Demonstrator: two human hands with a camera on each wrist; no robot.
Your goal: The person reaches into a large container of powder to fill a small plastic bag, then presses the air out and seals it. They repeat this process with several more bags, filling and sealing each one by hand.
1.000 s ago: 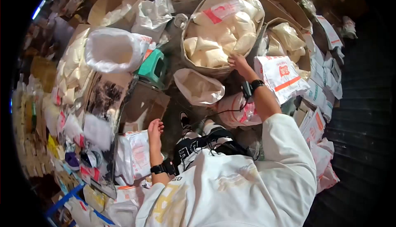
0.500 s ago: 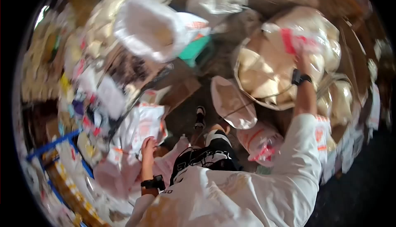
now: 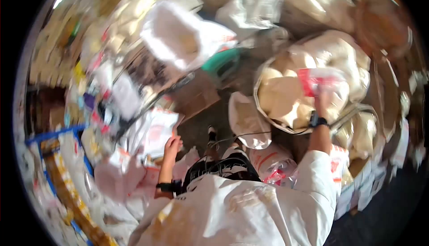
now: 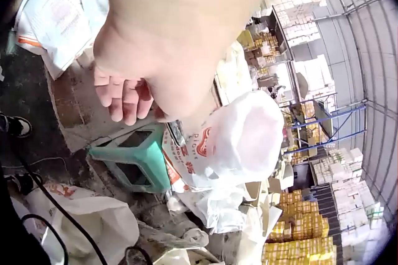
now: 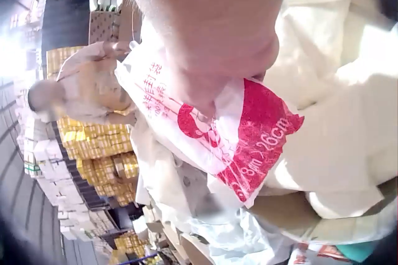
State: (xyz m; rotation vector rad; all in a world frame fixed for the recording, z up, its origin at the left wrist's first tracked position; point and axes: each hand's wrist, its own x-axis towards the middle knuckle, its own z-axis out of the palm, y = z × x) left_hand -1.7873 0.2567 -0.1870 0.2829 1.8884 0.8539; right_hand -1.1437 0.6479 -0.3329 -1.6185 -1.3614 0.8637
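Note:
A clear plastic bag with a red printed band (image 3: 306, 81) is in my right hand (image 3: 321, 96), over the large round container (image 3: 260, 105) of cream-coloured packets (image 3: 286, 87). In the right wrist view the fingers pinch the bag's white printed part (image 5: 186, 116), and its red corner (image 5: 264, 141) hangs free. The fingertips are partly hidden behind the hand. My left hand (image 3: 172, 145) hangs at my side with loosely bent fingers and holds nothing. Near it is a white printed sack (image 3: 154, 132); in the left wrist view a green stool (image 4: 155, 162) shows beyond the fingers.
A white sack with a wide open mouth (image 3: 167, 31) stands by the green stool (image 3: 223, 63). Another open white bag (image 3: 250, 116) sits on the floor before my feet. A blue frame (image 3: 58, 134) is at far left. Another person (image 5: 96, 88) appears in the right wrist view.
My right hand has moved from the container's near rim onto the red-banded plastic bag and taken hold of it. The head view has swung left. My left hand still hangs loose.

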